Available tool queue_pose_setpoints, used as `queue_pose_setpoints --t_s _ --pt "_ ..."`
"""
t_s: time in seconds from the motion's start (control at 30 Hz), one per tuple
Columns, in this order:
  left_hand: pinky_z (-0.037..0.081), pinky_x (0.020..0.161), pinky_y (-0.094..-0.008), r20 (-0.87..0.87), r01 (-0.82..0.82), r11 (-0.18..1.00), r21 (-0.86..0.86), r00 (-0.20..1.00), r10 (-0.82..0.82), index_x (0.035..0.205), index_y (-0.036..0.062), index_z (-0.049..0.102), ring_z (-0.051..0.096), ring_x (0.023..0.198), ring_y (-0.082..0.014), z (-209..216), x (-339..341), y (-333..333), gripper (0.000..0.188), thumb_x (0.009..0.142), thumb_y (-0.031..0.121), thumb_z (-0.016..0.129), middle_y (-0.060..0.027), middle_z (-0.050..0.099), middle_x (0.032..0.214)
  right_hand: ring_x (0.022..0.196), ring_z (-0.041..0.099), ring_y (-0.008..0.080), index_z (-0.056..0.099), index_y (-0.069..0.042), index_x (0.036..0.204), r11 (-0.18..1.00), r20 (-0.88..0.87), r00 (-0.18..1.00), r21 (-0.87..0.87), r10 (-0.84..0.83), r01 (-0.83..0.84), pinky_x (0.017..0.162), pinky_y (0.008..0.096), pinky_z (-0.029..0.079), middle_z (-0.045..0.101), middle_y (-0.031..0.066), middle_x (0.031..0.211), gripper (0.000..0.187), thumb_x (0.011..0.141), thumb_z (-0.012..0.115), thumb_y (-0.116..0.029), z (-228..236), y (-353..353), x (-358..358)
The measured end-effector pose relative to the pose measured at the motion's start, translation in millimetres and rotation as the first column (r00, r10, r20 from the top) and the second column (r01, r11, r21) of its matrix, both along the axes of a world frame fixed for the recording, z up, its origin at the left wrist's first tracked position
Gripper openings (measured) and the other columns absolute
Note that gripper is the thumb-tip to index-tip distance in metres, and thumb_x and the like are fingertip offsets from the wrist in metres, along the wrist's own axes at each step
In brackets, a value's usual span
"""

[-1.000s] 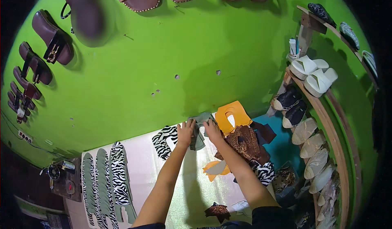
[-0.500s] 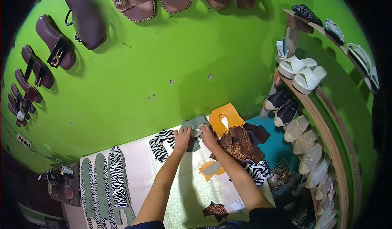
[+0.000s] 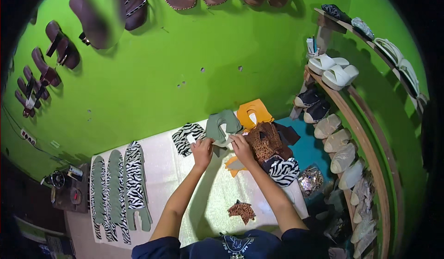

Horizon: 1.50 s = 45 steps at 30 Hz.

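As a pale piece (image 3: 222, 144) is pinched by the left hand (image 3: 202, 152) and the right hand (image 3: 242, 150) near the grey-green cutouts (image 3: 216, 125), it's best held level, unstretched.

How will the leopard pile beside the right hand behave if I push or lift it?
The leopard pile will probably be floppy, as its pieces lie rumpled. It may slide apart when pushed, since they seem to overlap loosely. Rolling looks unlikely: it lies low and spread out beside the right hand.
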<state>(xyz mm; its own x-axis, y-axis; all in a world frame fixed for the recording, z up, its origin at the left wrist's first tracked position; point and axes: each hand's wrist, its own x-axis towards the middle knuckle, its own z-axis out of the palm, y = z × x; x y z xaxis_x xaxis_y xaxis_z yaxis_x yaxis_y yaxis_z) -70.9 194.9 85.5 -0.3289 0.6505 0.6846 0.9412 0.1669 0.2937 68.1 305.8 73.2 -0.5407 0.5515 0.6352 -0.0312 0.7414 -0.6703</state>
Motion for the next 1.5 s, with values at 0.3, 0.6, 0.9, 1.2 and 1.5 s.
queue_pose_setpoints --t_s 0.3,0.6,0.9,1.2,1.5 --pt "0.029 0.073 -0.0332 0.189 -0.075 0.989 0.127 0.981 0.050 0.083 0.0130 0.058 0.049 0.077 -0.0173 17.2 52.6 -85.6 0.018 0.066 0.013 0.067 0.0028 0.058 0.079 0.075 0.051 0.0256 0.061 -0.007 0.099 0.986 -0.031 0.998 0.157 -0.058 0.062 0.067 0.0332 0.043 0.049 0.0088 0.080 0.031 0.070 0.061 0.002 13.4 -81.6 46.1" --pt "0.030 0.075 -0.0317 0.308 -0.150 0.974 0.168 0.947 0.093 0.080 0.0099 0.057 0.051 0.072 -0.0161 1.2 89.6 -182.4 0.015 0.067 0.007 0.065 -0.0012 0.057 0.076 0.077 0.049 0.0221 0.064 -0.010 0.090 0.955 0.010 0.999 0.296 -0.036 0.031 0.070 0.0331 0.040 0.047 0.0045 0.080 0.026 0.064 0.069 -0.007 9.2 -165.7 80.0" --pt "0.038 0.065 -0.0288 0.432 -0.065 0.998 0.017 0.900 0.051 0.080 0.0054 0.061 0.052 0.064 -0.0165 -9.9 98.3 -248.5 0.012 0.070 0.007 0.067 -0.0054 0.060 0.073 0.074 0.059 0.0233 0.056 0.000 0.095 0.978 0.053 0.977 0.022 0.205 -0.207 0.063 0.0294 0.048 0.058 0.0112 0.085 0.019 0.078 0.060 -0.006 3.3 -203.6 89.5" --pt "0.042 0.055 -0.0236 0.730 -0.079 0.996 -0.046 0.678 0.087 0.084 -0.0029 0.061 0.050 0.059 -0.0091 -44.1 72.4 -238.6 0.020 0.077 0.015 0.065 -0.0054 0.058 0.066 0.087 0.058 0.0310 0.052 -0.004 0.104 0.964 0.259 0.942 -0.214 0.212 -0.158 0.071 0.0345 0.047 0.058 0.0146 0.097 0.025 0.082 0.057 -0.013 -33.8 -192.0 58.4" --pt "0.039 0.048 -0.0258 0.707 -0.149 0.979 -0.138 0.678 0.202 0.080 -0.0009 0.062 0.047 0.049 -0.0098 -72.4 46.5 -212.7 0.023 0.079 0.022 0.063 -0.0054 0.053 0.056 0.089 0.056 0.0349 0.050 -0.004 0.104 0.967 0.337 0.911 -0.171 0.237 -0.189 0.074 0.0366 0.046 0.056 0.0173 0.101 0.025 0.083 0.054 -0.018 -59.4 -169.2 30.8"
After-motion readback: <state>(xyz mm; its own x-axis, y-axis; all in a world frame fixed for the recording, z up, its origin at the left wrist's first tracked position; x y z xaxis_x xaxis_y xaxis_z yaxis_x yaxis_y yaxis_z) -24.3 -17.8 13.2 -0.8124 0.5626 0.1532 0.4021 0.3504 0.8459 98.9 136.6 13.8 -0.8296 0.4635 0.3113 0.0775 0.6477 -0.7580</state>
